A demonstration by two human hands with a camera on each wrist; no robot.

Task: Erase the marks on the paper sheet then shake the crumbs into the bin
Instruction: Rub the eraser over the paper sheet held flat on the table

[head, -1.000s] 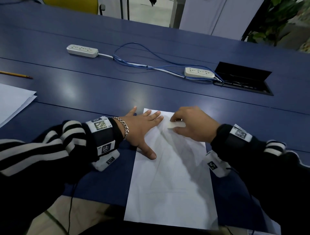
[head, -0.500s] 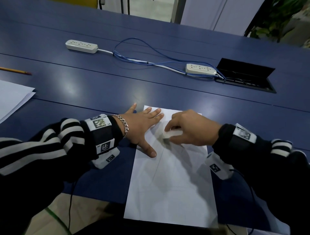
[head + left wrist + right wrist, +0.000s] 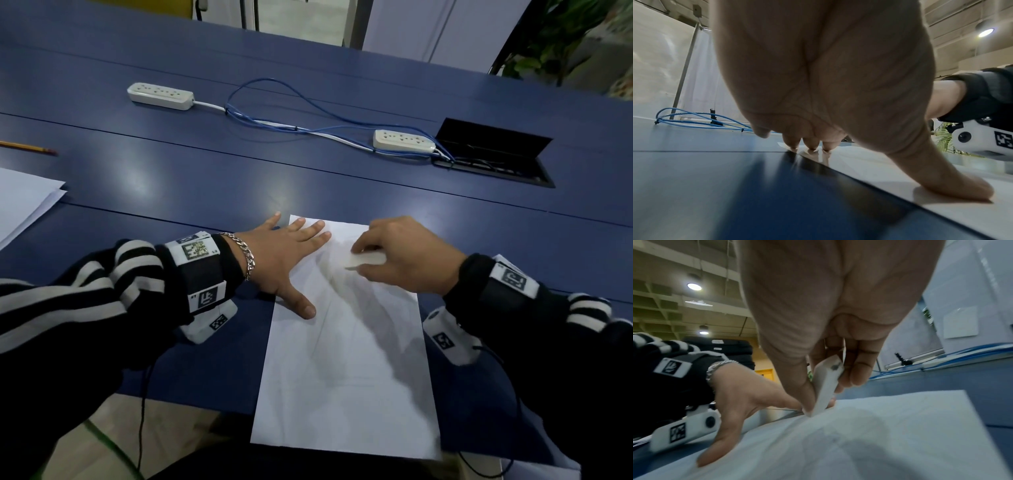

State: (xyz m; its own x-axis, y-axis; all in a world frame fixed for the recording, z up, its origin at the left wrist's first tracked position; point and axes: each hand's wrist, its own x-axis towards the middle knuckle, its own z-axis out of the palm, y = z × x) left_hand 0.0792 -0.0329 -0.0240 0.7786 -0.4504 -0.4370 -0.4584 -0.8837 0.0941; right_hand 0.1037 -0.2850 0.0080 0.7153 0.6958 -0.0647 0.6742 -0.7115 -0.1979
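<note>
head view: my left hand [image 3: 284, 260] lies flat, fingers spread, pinning the paper sheet [image 3: 346, 359] to the blue surface [image 3: 205, 178]; my right hand [image 3: 407, 260] pinches the eraser [image 3: 364, 262] against the sheet's far end.

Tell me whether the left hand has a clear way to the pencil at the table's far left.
Probably yes: the left hand lies flat on the paper sheet, holding nothing, and only bare table lies between it and the pencil.

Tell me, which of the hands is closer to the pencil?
Left. The left hand presses the sheet's left edge, nearer the pencil at the table's far left; the right hand, pinching the eraser, is farther right.
</note>
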